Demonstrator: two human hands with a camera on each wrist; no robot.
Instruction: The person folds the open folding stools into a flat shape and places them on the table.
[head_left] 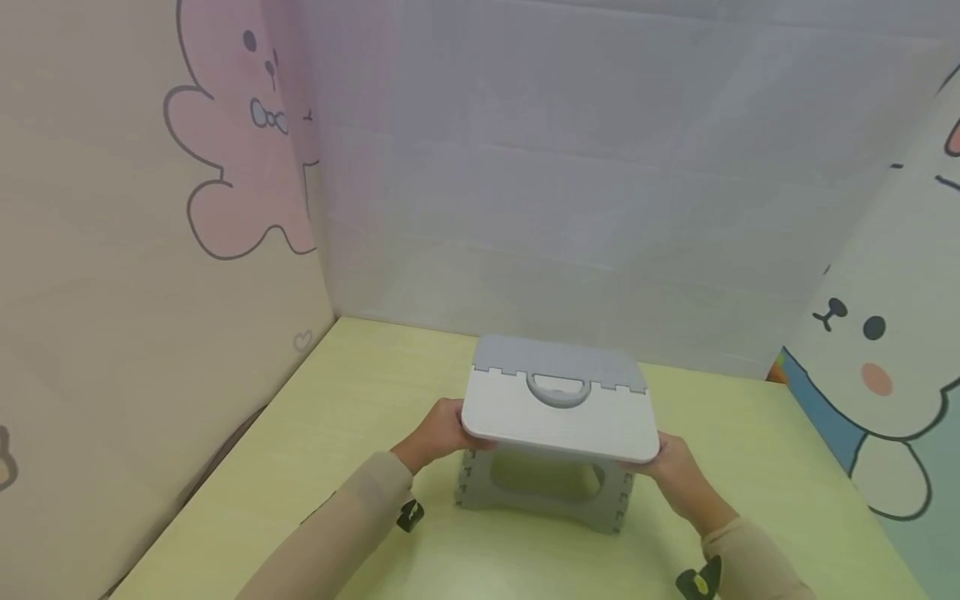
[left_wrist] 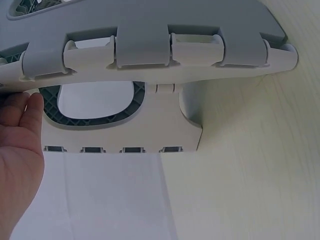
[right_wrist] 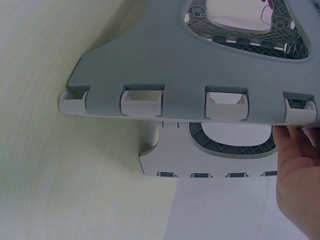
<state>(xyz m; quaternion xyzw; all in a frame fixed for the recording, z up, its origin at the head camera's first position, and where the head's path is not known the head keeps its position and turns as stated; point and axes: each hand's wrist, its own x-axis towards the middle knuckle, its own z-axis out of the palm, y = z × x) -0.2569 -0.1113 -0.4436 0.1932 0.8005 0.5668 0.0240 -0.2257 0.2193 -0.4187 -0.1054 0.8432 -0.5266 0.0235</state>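
Observation:
A white and grey folding step stool (head_left: 517,408) stands unfolded, its hinged top split into a white front half and a grey back half. A curved carry handle (head_left: 558,398) lies flat in the middle of the top. My left hand (head_left: 442,429) grips the top's left edge, fingers curled beneath. Opposite it, my right hand (head_left: 675,471) holds the right front corner, also with fingers underneath. Both wrist views show the stool's hinged side edges and a panel (left_wrist: 165,112) with a large oval cutout. Each thumb is hidden there by the stool.
The stool is on a pale yellow-green table (head_left: 375,367). A plain sheet wall (head_left: 562,192) rises behind the table. Printed cartoon animals cover the left wall (head_left: 112,250) and right wall (head_left: 892,400).

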